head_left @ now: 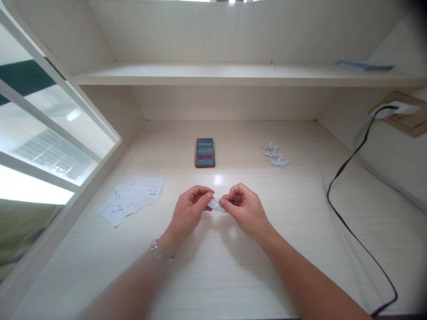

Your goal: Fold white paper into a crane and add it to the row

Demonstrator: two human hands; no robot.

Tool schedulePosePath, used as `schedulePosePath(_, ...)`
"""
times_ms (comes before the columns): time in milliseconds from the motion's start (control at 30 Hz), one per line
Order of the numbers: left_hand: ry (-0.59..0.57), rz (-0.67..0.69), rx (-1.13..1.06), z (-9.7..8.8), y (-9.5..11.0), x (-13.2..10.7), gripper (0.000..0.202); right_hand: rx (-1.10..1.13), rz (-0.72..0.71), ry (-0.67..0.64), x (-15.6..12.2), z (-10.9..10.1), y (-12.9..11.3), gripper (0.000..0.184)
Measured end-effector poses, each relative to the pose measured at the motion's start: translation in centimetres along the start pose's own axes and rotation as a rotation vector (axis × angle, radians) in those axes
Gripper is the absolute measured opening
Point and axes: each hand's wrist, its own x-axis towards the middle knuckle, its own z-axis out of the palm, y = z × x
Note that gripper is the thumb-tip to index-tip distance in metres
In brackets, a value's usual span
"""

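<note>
My left hand (191, 208) and my right hand (245, 208) meet over the middle of the pale wooden desk (300, 231). Both pinch one small piece of folded white paper (216, 205) between thumb and fingers, just above the desk top. A bracelet (159, 252) circles my left wrist. A fanned pile of printed paper slips (133, 199) lies to the left of my left hand. Three small folded paper figures (275, 154) sit in a row farther back on the right.
A phone (204, 152) lies flat at the back centre. A black cable (347, 178) runs from a wall plug (395, 109) down across the desk's right side. A shelf (233, 73) spans above, with a flat bluish item (365, 65) on its right end. A window frame (60, 133) borders the left.
</note>
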Motion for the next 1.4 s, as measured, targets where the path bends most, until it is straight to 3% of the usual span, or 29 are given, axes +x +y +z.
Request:
schedulePosePath(367,0.007,0.116,0.112,-0.2,-0.5,0.1,0.017,0.081,0.061,-0.05,0.3,-0.1,0.2,0.02)
schedulePosePath(533,-0.036,0.09,0.155,-0.1,-0.6,0.1,0.018,0.064,0.055,-0.068,0.3,-0.2,0.2,0.019)
schedulePosePath(800,0.021,0.022,0.067,-0.3,-0.3,0.1,0.023,0.178,0.166,-0.104,0.7,-0.7,-0.2,0.021)
schedulePosePath(1400,0.02,0.034,0.087,0.0,-0.3,-0.1,0.024,0.127,0.119,-0.132,0.5,-0.7,-0.2,0.018)
